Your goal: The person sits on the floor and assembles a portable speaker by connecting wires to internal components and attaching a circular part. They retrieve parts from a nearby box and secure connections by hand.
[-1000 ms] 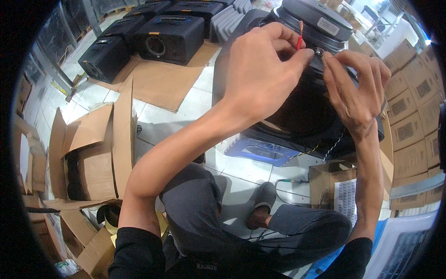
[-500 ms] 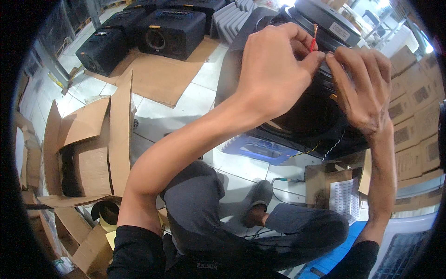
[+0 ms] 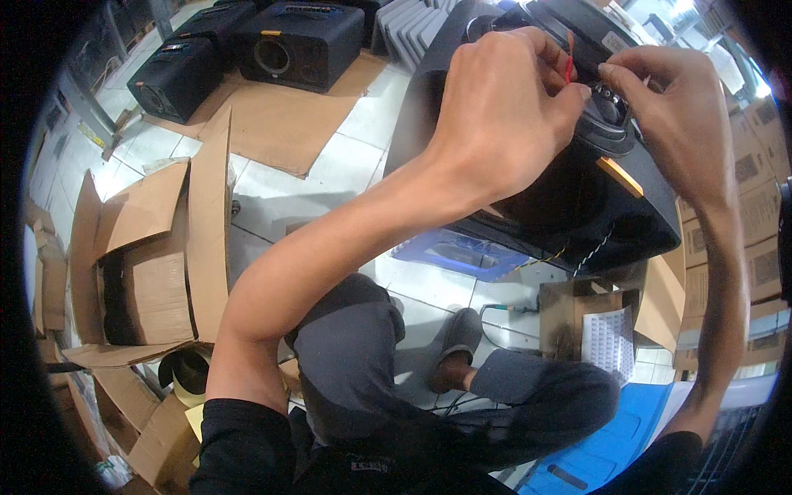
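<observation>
My left hand (image 3: pixel 511 115) pinches a thin red wire (image 3: pixel 569 66), whose free end sticks up above the fingers. Below both hands is a round black speaker driver (image 3: pixel 598 136), tilted on a large black speaker cabinet (image 3: pixel 569 219). My right hand (image 3: pixel 681 107) is at the driver's far right side, beside small metal terminals (image 3: pixel 609 95). Its thumb and forefinger come together there; anything between them is too small to make out. A gap separates the two hands. The palm side of my left hand is hidden.
Yellow-black and white-black twisted wires hang from the cabinet's near side above a blue plastic crate (image 3: pixel 462 256). An opened cardboard box (image 3: pixel 148 272) stands at left. More black speakers (image 3: pixel 301 49) sit at the back. Stacked cartons (image 3: pixel 751 223) line the right; a blue stool (image 3: pixel 602 437) is near.
My right hand has moved away from the left one, to the right and slightly up, toward the terminals. My left hand keeps the red wire. The driver and cabinet show more between the hands.
</observation>
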The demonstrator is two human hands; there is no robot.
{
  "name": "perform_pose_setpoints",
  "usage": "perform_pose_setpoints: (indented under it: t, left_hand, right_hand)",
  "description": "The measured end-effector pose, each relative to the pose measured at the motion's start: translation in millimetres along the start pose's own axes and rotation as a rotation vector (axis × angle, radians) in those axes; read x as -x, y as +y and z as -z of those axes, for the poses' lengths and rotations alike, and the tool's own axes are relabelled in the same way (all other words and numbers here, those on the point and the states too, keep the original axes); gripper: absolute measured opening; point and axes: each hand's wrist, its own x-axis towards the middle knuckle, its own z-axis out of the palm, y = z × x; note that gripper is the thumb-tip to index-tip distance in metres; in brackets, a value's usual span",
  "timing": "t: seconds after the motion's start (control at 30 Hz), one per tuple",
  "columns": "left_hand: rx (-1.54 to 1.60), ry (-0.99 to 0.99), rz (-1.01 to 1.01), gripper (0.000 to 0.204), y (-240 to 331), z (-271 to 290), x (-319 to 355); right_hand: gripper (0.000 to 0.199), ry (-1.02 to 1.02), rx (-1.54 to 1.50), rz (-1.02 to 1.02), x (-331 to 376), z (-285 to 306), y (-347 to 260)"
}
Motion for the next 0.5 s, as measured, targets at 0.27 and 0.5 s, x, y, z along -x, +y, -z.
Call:
perform_pose_setpoints:
  t: [0.27,0.5]
  left_hand:
    - [0.013,0.043,-0.045,0.02,0,0,1]
    - [0.031,0.043,-0.038,0.022,2,1,1]
  right_hand:
    - [0.03,-0.028,-0.218,-0.253,-11,-5,23]
    - [0.032,-0.134,-0.228,-0.361,-12,-4,18]
